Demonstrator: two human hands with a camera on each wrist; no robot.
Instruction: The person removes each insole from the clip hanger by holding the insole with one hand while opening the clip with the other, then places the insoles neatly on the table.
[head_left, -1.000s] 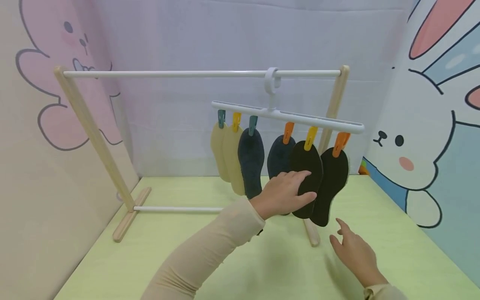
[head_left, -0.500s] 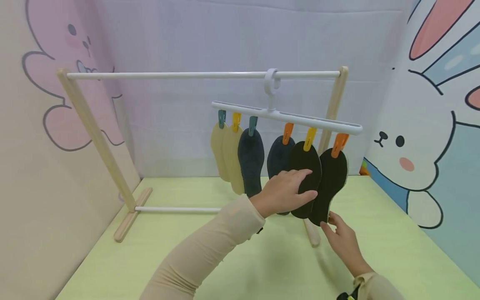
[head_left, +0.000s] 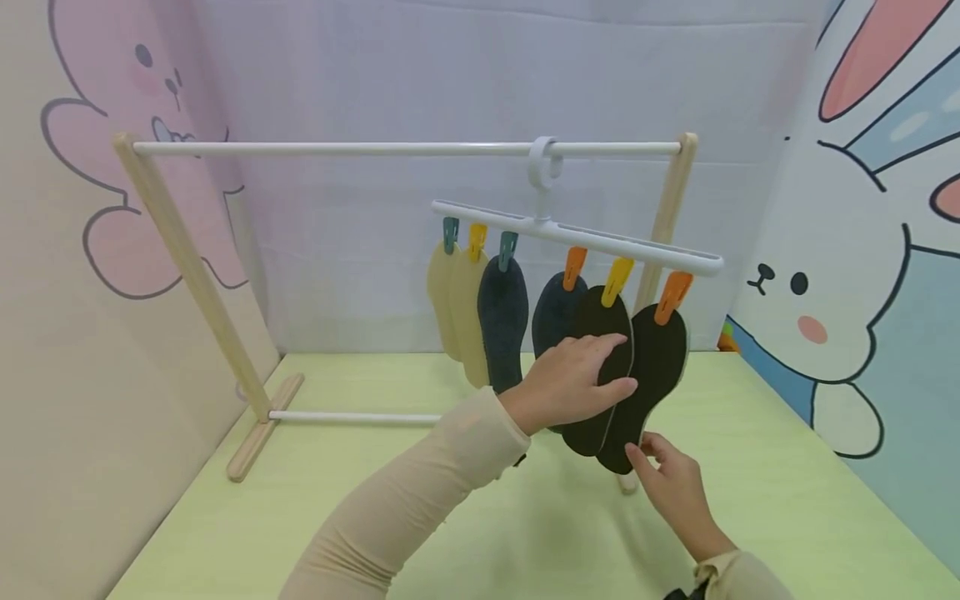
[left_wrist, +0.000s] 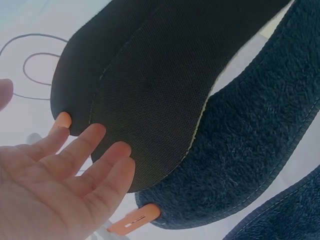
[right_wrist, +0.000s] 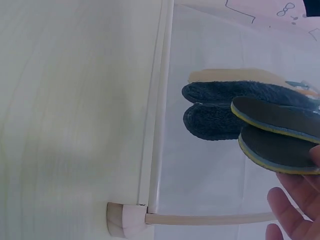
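My left hand (head_left: 566, 387) lies over the black insole (head_left: 588, 435) under a yellow clip, fingers extended; in the left wrist view its fingertips are right at the insole's clipped end. At the far right, another black insole (head_left: 656, 358) hangs from an orange clip (head_left: 672, 297). My right hand (head_left: 678, 492) pinches its lower edge between thumb and fingers. Both black insoles tilt, lower ends swung left. Beside them hang two fleecy navy insoles (head_left: 504, 312) and two beige insoles (head_left: 470, 317). All are clipped to a white hanger (head_left: 622, 246), which slopes down to the right.
The hanger hooks over the white top rail (head_left: 337, 149) of a drying rack with wooden legs (head_left: 195, 275) and a low white bar (head_left: 352, 417). It stands on a pale green table (head_left: 225, 542). A whitish cloth (head_left: 337, 275) hangs behind; cartoon-printed walls (head_left: 810, 275) flank it.
My right hand has come in from the right and taken the right black insole's lower edge. The black insoles' lower ends have swung left and down; the hanger has turned slightly. My left hand stays put.
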